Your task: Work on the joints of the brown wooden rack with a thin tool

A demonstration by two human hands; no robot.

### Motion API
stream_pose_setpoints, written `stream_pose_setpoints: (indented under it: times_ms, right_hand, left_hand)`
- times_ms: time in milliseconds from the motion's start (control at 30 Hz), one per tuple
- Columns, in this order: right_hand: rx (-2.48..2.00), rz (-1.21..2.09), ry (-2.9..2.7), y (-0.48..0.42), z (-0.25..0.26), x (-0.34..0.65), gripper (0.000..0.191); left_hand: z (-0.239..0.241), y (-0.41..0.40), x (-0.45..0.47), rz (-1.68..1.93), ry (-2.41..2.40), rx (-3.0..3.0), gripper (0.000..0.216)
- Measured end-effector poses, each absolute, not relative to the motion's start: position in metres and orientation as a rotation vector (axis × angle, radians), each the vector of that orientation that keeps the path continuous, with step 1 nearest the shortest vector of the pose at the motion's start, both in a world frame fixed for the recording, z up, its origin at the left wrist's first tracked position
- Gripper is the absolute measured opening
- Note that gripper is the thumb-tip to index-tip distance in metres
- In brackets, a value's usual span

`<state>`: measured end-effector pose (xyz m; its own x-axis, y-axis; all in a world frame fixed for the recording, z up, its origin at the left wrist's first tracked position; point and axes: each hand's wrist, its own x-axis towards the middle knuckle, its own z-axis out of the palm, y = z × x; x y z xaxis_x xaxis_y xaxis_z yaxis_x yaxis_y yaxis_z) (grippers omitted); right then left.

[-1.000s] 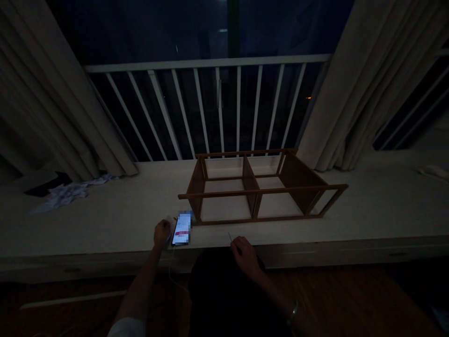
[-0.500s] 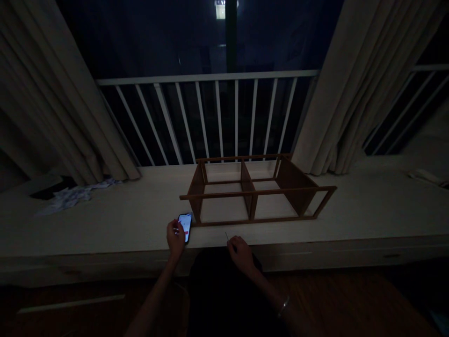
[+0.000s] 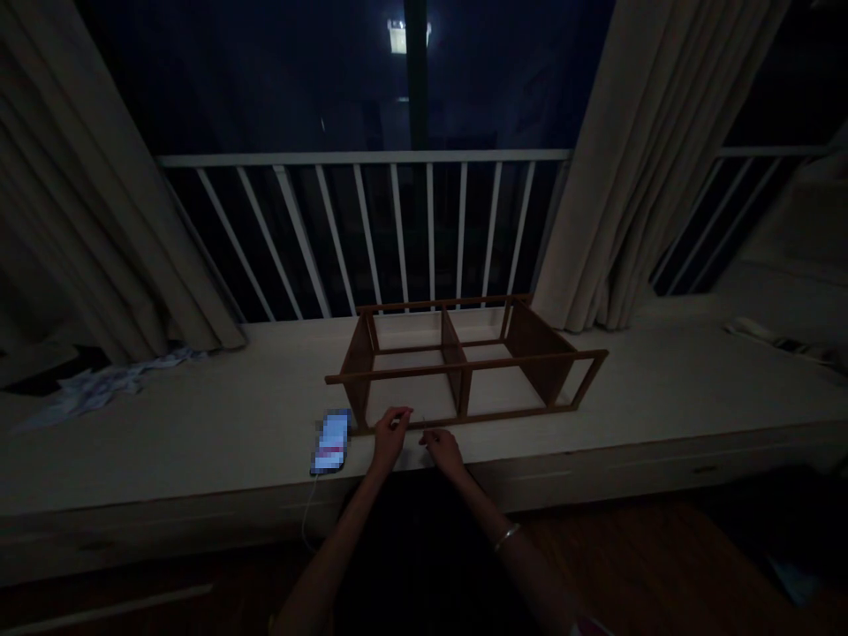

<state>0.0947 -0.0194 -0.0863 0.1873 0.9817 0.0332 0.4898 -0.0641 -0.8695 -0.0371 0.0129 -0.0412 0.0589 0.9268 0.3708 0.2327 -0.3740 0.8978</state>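
Note:
A brown wooden shelf frame (image 3: 466, 393) lies on its side on a pale window ledge (image 3: 231, 433). My left hand (image 3: 390, 435) is in front of its left compartment, thumb and fingertips pinched together. Whatever the pinch holds, if anything, is too small and dark to make out. Close by on the right, my right hand (image 3: 443, 450) has its fingers closed on a thin rod (image 3: 424, 424) that points upward; its exact kind is unclear. A lit phone (image 3: 331, 442) with a cable lies left of the frame, untouched by either hand.
Crumpled paper or plastic (image 3: 106, 384) lies at the ledge's left end. Behind the ledge are a white railing (image 3: 364, 159) and a dark window, with curtains (image 3: 596, 194) at both sides. Another pale item (image 3: 782, 340) rests far right.
My left hand has moved right, from beside the phone to in front of the shelf frame, near my right hand. The right hand keeps its thin rod. The view has shifted slightly.

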Motion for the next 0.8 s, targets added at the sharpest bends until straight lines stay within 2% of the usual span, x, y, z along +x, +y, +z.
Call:
stream_pose_setpoints:
  times_ms: [200,467,800]
  right_hand:
    - [-1.645,0.762,-1.384,-0.012,-0.092,0.097,0.039]
    - [-1.579,0.817,-1.337,-0.009,-0.102,0.107,0.039]
    - [-1.638,0.637,-1.543,-0.028,-0.084,0.099,0.037]
  left_hand:
    - [-0.076,0.027,-0.043,1.238,1.204,1.49,0.034]
    - [-0.105,0.045,-0.047,1.34,1.187,1.138,0.042]
    - [-0.115,0.047,-0.038,1.272,1.115,0.976,0.044]
